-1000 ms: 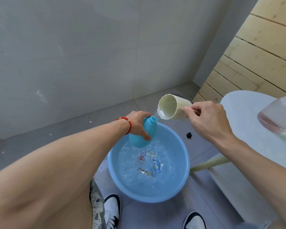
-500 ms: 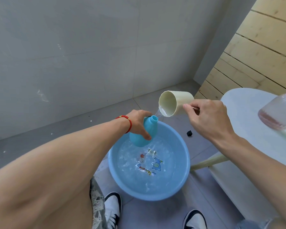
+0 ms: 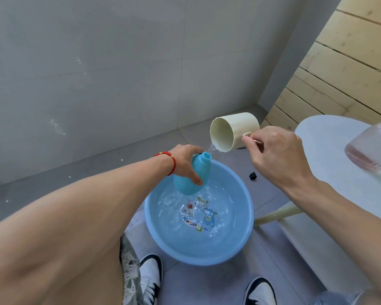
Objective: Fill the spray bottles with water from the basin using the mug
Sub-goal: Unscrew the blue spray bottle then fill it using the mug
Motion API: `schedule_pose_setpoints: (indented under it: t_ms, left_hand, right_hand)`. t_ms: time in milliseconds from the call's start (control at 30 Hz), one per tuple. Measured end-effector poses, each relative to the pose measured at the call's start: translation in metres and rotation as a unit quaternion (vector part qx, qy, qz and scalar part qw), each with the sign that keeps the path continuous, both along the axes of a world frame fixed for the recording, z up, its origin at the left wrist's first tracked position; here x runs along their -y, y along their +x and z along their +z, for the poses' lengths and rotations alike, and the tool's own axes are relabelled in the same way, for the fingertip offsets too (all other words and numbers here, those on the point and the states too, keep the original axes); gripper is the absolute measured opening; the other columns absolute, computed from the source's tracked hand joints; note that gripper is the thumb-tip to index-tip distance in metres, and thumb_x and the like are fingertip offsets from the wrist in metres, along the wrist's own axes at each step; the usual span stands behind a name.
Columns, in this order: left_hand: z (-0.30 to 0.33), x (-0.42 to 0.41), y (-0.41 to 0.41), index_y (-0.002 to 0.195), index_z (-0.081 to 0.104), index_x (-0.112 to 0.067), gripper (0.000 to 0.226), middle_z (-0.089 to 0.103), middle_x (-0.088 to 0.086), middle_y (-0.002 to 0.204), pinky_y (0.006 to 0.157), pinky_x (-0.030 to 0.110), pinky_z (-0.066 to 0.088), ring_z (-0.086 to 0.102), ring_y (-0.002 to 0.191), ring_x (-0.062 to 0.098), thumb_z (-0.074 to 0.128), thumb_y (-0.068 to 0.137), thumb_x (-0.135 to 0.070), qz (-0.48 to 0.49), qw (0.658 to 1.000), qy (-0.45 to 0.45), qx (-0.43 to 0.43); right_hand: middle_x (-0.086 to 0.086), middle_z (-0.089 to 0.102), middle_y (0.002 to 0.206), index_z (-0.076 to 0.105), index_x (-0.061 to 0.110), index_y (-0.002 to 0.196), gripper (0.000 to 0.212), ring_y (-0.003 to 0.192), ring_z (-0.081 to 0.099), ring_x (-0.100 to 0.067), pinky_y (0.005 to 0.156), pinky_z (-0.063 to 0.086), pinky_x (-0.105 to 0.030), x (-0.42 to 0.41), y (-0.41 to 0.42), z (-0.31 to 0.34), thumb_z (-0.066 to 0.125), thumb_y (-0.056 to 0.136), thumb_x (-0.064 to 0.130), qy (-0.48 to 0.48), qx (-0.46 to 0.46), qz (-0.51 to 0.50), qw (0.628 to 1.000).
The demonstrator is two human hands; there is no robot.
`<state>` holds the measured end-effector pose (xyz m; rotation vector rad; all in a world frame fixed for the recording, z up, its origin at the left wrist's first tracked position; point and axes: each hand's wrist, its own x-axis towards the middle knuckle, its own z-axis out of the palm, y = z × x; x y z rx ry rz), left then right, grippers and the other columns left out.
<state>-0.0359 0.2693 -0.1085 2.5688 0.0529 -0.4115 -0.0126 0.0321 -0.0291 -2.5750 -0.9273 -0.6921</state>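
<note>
My left hand (image 3: 186, 162) grips a light blue spray bottle (image 3: 194, 177) with no cap, held tilted over the far side of the blue basin (image 3: 242, 241). The basin stands on the floor and holds clear water over cartoon stickers. My right hand (image 3: 275, 155) pinches the handle of a cream mug (image 3: 233, 130), which is tipped on its side just above and right of the bottle's open neck (image 3: 206, 156). A thin stream of water (image 3: 212, 148) runs from the mug's lip to the neck.
A white round table (image 3: 330, 155) stands at the right, with a blurred clear bottle (image 3: 370, 150) with a green part close to the camera. A small black cap (image 3: 252, 175) lies on the grey floor beyond the basin. My two shoes (image 3: 151, 276) are below it.
The mug has risen slightly and tipped further while water keeps pouring into the bottle. The ripples in the basin have calmed. My left hand keeps the bottle in much the same place.
</note>
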Motion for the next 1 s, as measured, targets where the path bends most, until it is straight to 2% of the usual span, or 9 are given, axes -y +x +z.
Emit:
schedule_pose_setpoints:
  t_ms: [233, 400, 567, 667, 800, 900, 1000]
  left_hand:
    - [0.001, 0.000, 0.000, 0.140, 0.055, -0.030, 0.088, 0.063, -0.003, 0.124, 0.093, 0.037, 0.053, 0.060, 0.109, 0.022, 0.095, 0.062, -0.045, -0.003, 1.000, -0.004, 0.004]
    - [0.001, 0.001, 0.000, 0.138, 0.056, -0.030, 0.086, 0.063, -0.005, 0.118, 0.090, 0.034, 0.052, 0.059, 0.107, 0.021, 0.095, 0.063, -0.044, -0.002, 1.000, -0.011, 0.004]
    - [0.002, 0.000, 0.001, 0.135, 0.058, -0.031, 0.082, 0.060, -0.007, 0.112, 0.087, 0.034, 0.051, 0.059, 0.102, 0.020, 0.095, 0.063, -0.045, 0.000, 1.000, -0.016, 0.006]
    - [0.002, -0.001, 0.001, 0.130, 0.059, -0.032, 0.079, 0.061, -0.007, 0.110, 0.083, 0.034, 0.051, 0.060, 0.101, 0.021, 0.095, 0.061, -0.046, 0.001, 1.000, -0.018, 0.005]
    - [0.000, -0.002, 0.002, 0.136, 0.057, -0.034, 0.085, 0.061, -0.007, 0.112, 0.088, 0.036, 0.053, 0.060, 0.102, 0.021, 0.095, 0.061, -0.048, -0.002, 1.000, -0.016, 0.000]
    - [0.001, -0.001, 0.002, 0.141, 0.054, -0.034, 0.092, 0.062, -0.006, 0.118, 0.093, 0.038, 0.054, 0.058, 0.104, 0.020, 0.095, 0.060, -0.048, -0.002, 1.000, -0.016, -0.002]
    - [0.000, 0.000, 0.003, 0.141, 0.054, -0.032, 0.090, 0.062, -0.005, 0.120, 0.090, 0.035, 0.053, 0.058, 0.103, 0.020, 0.095, 0.061, -0.047, 0.001, 1.000, -0.012, 0.001]
  right_hand:
    - [-0.008, 0.068, 0.074, 0.076, 0.011, 0.080, 0.030, 0.078, 0.062, -0.030, 0.060, 0.052, -0.041, -0.001, -0.002, -0.001, 0.057, 0.096, 0.029, -0.018, 0.032, 0.016, 0.999]
    - [-0.004, 0.070, 0.078, 0.068, 0.011, 0.076, 0.030, 0.090, 0.063, -0.028, 0.062, 0.053, -0.039, -0.001, -0.004, 0.001, 0.056, 0.099, 0.026, -0.046, 0.067, 0.031, 0.996]
    - [-0.006, 0.067, 0.076, 0.064, 0.009, 0.076, 0.029, 0.096, 0.064, -0.031, 0.061, 0.050, -0.038, -0.001, -0.007, 0.002, 0.058, 0.100, 0.023, -0.077, 0.138, 0.052, 0.986]
    - [-0.009, 0.065, 0.074, 0.062, 0.007, 0.076, 0.031, 0.099, 0.065, -0.036, 0.062, 0.053, -0.041, 0.000, -0.009, 0.001, 0.055, 0.101, 0.021, -0.103, 0.175, 0.065, 0.977]
    - [-0.014, 0.064, 0.075, 0.064, 0.003, 0.077, 0.035, 0.105, 0.066, -0.042, 0.065, 0.056, -0.046, 0.000, -0.010, -0.003, 0.050, 0.104, 0.021, -0.134, 0.206, 0.071, 0.967]
    - [-0.011, 0.066, 0.076, 0.065, 0.006, 0.076, 0.033, 0.103, 0.066, -0.037, 0.067, 0.056, -0.044, 0.000, -0.009, -0.007, 0.053, 0.103, 0.022, -0.113, 0.172, 0.056, 0.977]
    - [-0.008, 0.065, 0.071, 0.059, 0.013, 0.068, 0.034, 0.083, 0.062, -0.032, 0.060, 0.049, -0.038, -0.004, 0.008, -0.023, 0.056, 0.099, 0.026, -0.063, 0.029, -0.007, 0.998]
